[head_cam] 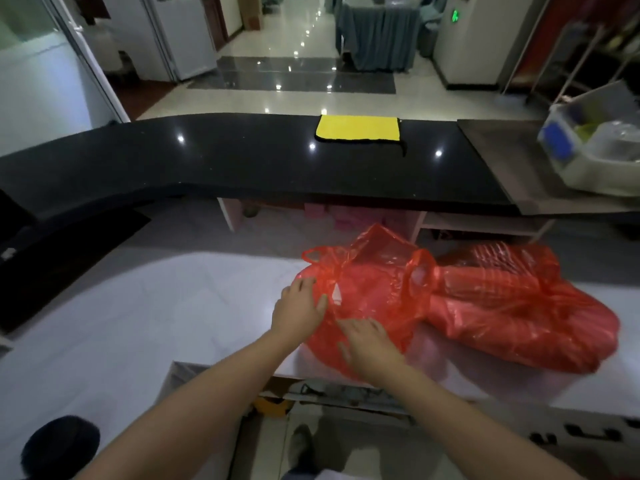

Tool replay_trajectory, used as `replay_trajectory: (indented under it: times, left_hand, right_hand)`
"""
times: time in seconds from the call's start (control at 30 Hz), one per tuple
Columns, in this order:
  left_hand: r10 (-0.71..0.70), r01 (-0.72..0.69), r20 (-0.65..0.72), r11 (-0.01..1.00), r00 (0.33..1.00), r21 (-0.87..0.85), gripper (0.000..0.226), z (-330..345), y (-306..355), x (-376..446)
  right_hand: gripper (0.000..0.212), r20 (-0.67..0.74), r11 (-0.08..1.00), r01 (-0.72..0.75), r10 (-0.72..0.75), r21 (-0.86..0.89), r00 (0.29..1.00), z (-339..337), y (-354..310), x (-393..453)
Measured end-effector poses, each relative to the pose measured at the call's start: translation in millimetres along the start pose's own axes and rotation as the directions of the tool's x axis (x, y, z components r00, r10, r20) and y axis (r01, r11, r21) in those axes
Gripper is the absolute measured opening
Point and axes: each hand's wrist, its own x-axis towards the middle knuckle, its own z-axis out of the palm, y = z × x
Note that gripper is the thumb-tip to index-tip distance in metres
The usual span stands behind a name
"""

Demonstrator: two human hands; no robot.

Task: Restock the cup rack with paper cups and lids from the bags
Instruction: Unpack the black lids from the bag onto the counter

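Observation:
Two red plastic bags lie on the white lower counter. The nearer bag is tied at its top, with its loop handles sticking up. Behind and to its right lies the larger bag, and ribbed stacks show through its plastic. My left hand rests on the left side of the nearer bag beside the knot, fingers extended. On that bag's front lies my right hand, fingers spread flat. No cup rack is in view.
A raised black counter runs across behind, with a folded yellow cloth on it. At the far right a white tub holds clear plastic items. A dark round object sits at the lower left. The counter's front edge is just under my forearms.

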Motion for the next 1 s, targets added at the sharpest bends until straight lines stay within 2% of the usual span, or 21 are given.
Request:
replay_trajectory:
  times: [0.13, 0.23, 0.37, 0.5, 0.6, 0.7, 0.87, 0.93, 1.0]
  left_hand:
    - [-0.055, 0.049, 0.122, 0.997, 0.991, 0.052, 0.084, 15, -1, 38]
    - [-0.092, 0.072, 0.216, 0.993, 0.972, 0.098, 0.100, 35, -2, 51]
    - [-0.078, 0.063, 0.241, 0.996, 0.967, 0.067, 0.089, 39, -12, 59]
    - [-0.048, 0.067, 0.194, 0.993, 0.980, -0.095, 0.055, 21, -29, 70]
    - [-0.027, 0.060, 0.176, 0.981, 0.984, -0.187, 0.037, 7, -40, 77]
    - [-0.087, 0.132, 0.178, 0.957, 0.980, -0.258, 0.033, -2, -49, 79]
    - [-0.217, 0.275, 0.212, 0.911, 0.953, -0.306, 0.041, -3, -57, 75]
    - [-0.290, 0.383, 0.281, 0.845, 0.915, -0.372, 0.039, -2, -55, 71]
    - [-0.318, 0.434, 0.316, 0.791, 0.894, -0.431, 0.037, 1, -56, 67]
  right_hand:
    - [0.041, -0.121, 0.987, 0.101, -0.116, -0.125, 0.986, 19, -7, -4]
    - [0.033, -0.049, 0.982, 0.157, -0.163, -0.101, 0.985, 20, -13, 1]
    - [0.034, -0.112, 0.983, 0.173, -0.179, -0.065, 0.977, 13, -17, 8]
    - [0.031, -0.238, 0.998, 0.059, -0.050, 0.031, 0.970, 10, -11, 25]
    - [0.031, -0.229, 0.999, -0.011, 0.022, 0.050, 0.973, 2, -2, 48]
    - [0.030, -0.221, 0.999, -0.006, 0.016, 0.047, 0.975, -4, 2, 64]
    - [0.038, -0.091, 0.999, 0.024, -0.020, 0.036, 0.996, -16, 1, 80]
    - [0.040, 0.037, 0.997, 0.070, -0.072, 0.037, 0.997, -19, 3, 85]
    - [0.040, 0.202, 0.988, 0.151, -0.151, 0.015, 0.968, -18, 3, 88]
